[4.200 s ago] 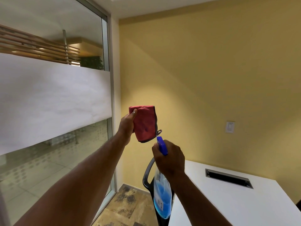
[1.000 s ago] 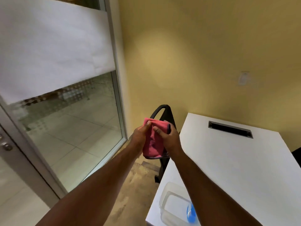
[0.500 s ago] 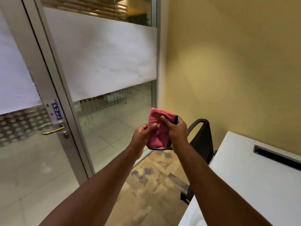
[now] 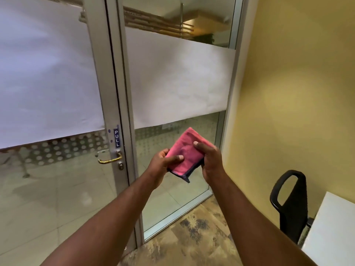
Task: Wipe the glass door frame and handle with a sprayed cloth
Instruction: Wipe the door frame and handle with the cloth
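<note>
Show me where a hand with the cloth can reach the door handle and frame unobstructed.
Free: the air between both hands and the door frame; nothing stands before the handle. The floor below is bare. Crowded: the right corner, where the chair meets the table. Left hand and right hand both grip the cloth.

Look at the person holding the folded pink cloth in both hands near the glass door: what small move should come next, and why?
Probably carry the pink cloth left to the door frame near the brass handle. Both the left hand and right hand grip the folded cloth, apart from the door, and nothing touches frame or handle yet.
</note>
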`<move>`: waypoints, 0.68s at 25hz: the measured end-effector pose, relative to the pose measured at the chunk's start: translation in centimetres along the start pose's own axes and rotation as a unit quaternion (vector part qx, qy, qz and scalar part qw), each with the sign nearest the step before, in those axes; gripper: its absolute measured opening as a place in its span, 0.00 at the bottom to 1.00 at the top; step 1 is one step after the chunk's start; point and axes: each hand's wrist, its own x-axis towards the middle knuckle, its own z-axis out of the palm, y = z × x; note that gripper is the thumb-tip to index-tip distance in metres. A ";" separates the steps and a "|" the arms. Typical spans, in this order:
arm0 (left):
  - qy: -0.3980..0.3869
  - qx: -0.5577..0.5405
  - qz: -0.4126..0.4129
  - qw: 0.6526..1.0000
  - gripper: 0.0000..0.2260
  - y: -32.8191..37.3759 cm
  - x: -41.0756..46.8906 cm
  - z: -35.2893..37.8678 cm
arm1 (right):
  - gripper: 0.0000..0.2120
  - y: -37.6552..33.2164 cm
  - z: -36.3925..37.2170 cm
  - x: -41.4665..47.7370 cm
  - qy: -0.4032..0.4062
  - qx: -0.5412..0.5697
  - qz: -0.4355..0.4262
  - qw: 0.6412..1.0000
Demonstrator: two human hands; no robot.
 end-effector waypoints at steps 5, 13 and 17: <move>0.089 -0.057 0.012 0.994 0.19 2.6 1.1 -7.5 | 0.18 3.6 6.8 2.4 -0.057 0.052 0.033 0.997; 0.182 -0.035 0.018 0.983 0.22 2.1 3.9 -15.5 | 0.22 10.8 15.0 4.9 -0.129 0.212 0.090 0.964; 0.217 0.029 0.030 0.975 0.15 1.2 6.3 -17.9 | 0.21 13.9 18.0 7.2 -0.130 0.266 0.125 0.947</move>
